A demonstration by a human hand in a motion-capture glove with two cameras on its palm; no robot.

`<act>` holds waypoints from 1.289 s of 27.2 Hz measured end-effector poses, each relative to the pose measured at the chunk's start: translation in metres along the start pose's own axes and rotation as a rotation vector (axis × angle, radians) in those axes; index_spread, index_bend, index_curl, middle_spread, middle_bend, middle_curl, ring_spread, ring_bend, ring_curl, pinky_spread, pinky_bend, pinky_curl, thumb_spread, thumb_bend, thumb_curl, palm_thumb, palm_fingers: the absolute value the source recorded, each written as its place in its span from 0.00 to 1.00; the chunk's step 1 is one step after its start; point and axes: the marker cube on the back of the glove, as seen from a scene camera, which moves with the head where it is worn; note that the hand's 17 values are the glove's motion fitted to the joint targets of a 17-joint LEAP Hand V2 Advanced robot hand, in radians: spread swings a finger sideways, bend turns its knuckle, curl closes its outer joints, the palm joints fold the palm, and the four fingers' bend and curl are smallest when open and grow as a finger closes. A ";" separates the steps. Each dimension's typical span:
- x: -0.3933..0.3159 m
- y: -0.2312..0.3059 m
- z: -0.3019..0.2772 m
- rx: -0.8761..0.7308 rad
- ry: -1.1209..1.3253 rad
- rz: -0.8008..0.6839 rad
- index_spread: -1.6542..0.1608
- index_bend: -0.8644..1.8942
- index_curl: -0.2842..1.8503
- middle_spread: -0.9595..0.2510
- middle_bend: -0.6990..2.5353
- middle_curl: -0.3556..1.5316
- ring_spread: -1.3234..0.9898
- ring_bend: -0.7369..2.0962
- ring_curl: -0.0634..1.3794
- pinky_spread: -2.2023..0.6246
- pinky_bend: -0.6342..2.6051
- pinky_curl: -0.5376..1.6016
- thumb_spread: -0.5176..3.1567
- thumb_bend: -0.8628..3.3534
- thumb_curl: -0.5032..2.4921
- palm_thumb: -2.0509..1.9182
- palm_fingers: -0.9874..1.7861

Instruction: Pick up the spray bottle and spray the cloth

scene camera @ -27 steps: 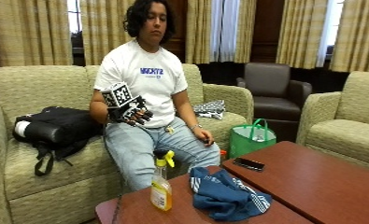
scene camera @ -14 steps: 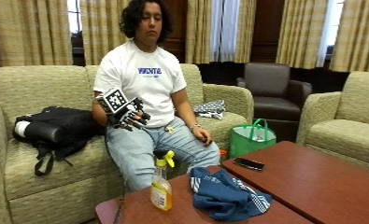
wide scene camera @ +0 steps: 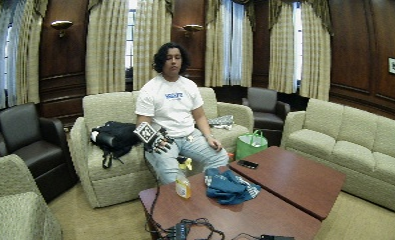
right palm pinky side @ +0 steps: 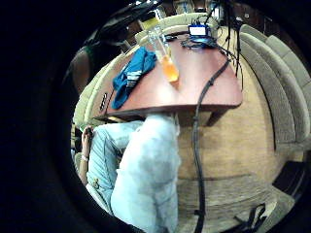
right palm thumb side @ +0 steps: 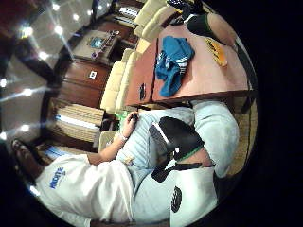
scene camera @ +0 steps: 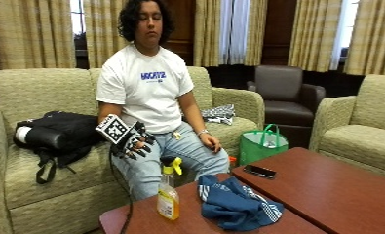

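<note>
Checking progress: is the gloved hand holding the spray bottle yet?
No, the gloved right hand hangs above the person's lap, apart from the spray bottle on the table.

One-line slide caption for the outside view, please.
Gloved right hand hovers open above the lap, spray bottle and blue cloth untouched on the table.

a low reddish-brown wooden table (scene camera: 348, 190) carries a clear spray bottle of orange liquid (scene camera: 168, 196), a crumpled blue striped cloth (scene camera: 236, 204) beside it, and a black phone (scene camera: 259, 171).
</note>
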 end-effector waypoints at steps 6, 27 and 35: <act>0.015 -0.014 0.014 0.079 -0.082 0.030 0.68 0.37 0.27 0.68 0.28 0.35 0.51 0.38 0.25 0.83 0.25 0.39 0.43 0.20 0.26 0.67 0.58; 0.047 -0.090 0.028 0.068 -0.376 0.211 0.70 0.37 0.27 0.67 0.28 0.38 0.51 0.39 0.27 0.82 0.25 0.39 0.43 0.20 0.28 0.71 0.60; 0.055 -0.123 0.041 0.103 -0.478 0.270 0.70 0.37 0.27 0.67 0.28 0.38 0.51 0.39 0.27 0.82 0.25 0.39 0.43 0.20 0.29 0.71 0.60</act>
